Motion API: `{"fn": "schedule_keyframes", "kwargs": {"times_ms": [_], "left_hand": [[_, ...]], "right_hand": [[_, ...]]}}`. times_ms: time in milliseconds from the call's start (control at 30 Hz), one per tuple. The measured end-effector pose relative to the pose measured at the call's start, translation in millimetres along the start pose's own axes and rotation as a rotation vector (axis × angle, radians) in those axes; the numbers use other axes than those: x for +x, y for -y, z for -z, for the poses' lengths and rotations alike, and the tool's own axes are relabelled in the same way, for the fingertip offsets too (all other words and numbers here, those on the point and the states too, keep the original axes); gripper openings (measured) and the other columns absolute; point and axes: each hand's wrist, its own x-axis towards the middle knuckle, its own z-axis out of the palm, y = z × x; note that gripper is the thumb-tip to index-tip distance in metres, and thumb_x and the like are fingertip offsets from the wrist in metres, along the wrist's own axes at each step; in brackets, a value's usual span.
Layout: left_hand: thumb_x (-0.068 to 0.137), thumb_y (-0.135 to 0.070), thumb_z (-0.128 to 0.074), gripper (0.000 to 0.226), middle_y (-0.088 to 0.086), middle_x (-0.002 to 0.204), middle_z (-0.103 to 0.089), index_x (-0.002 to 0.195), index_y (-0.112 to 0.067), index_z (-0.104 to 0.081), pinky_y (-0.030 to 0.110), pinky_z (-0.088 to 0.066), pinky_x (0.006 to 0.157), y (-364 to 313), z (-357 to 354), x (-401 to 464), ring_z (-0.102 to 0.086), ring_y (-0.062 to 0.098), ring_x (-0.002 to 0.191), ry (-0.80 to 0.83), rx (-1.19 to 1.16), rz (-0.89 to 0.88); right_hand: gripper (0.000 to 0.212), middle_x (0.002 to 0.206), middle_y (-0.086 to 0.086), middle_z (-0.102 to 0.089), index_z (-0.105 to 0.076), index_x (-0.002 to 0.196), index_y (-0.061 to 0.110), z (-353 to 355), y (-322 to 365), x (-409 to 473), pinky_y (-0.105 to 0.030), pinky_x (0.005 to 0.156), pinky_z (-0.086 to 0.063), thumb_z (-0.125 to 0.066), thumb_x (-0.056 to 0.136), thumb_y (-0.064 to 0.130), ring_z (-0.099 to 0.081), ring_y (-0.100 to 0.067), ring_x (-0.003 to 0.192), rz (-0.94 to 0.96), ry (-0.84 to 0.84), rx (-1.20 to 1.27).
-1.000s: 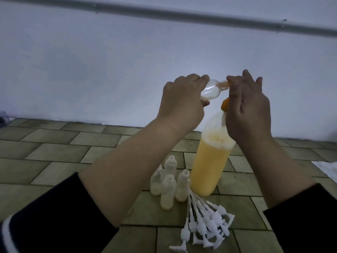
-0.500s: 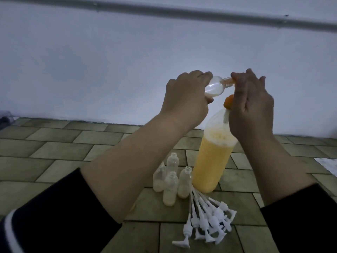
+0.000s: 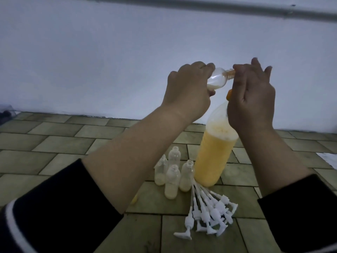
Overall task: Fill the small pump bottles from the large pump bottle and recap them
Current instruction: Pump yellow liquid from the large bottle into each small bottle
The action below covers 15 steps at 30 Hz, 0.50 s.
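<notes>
Head view: small bottle held tilted at the big bottle's spout.
White pump caps point(image 3: 207, 214) lie nearest on the tiled floor point(image 3: 54, 152), then four uncapped small bottles point(image 3: 172, 172) beside the big yellow bottle point(image 3: 213, 154); above, left hand point(image 3: 187, 92) grips a tilted bottle point(image 3: 90, 80), right hand point(image 3: 251, 95) curled over the pump.

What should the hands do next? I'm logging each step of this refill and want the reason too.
Probably press the large bottle pump again: the small bottle in the left hand lies tilted, neck at the right hand, with only a little pale liquid inside. Four uncapped bottles and the pump caps wait.
</notes>
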Motion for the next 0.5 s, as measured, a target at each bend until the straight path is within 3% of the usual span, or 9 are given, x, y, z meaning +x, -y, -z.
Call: {"fn": "schedule_keyframes", "kwargs": {"times_ms": [300, 500], "left_hand": [[0.090, -0.025, -0.058, 0.045, -0.001, 0.128, -0.055, 0.134, -0.018, -0.046, 0.037, -0.039, 0.093, 3, -9, -12, -0.050, 0.023, 0.116, 0.042, -0.002, 0.015], [0.086, -0.025, -0.065, 0.044, -0.002, 0.122, -0.054, 0.126, -0.018, -0.049, 0.033, -0.044, 0.090, 3, 7, -13, -0.053, 0.019, 0.106, 0.071, -0.253, 0.152]], "right_hand": [[0.052, 0.121, -0.008, -0.061, -0.061, 0.112, 0.004, -6, -3, -13, -0.027, 0.115, -0.001, -0.021, 0.099, 0.035, -0.034, -0.025, 0.138, -0.015, 0.056, -0.022], [0.050, 0.114, -0.009, -0.062, -0.060, 0.112, 0.009, 14, 11, 5, -0.030, 0.115, -0.005, -0.019, 0.103, 0.036, -0.029, -0.023, 0.140, -0.036, 0.190, -0.040]]}}
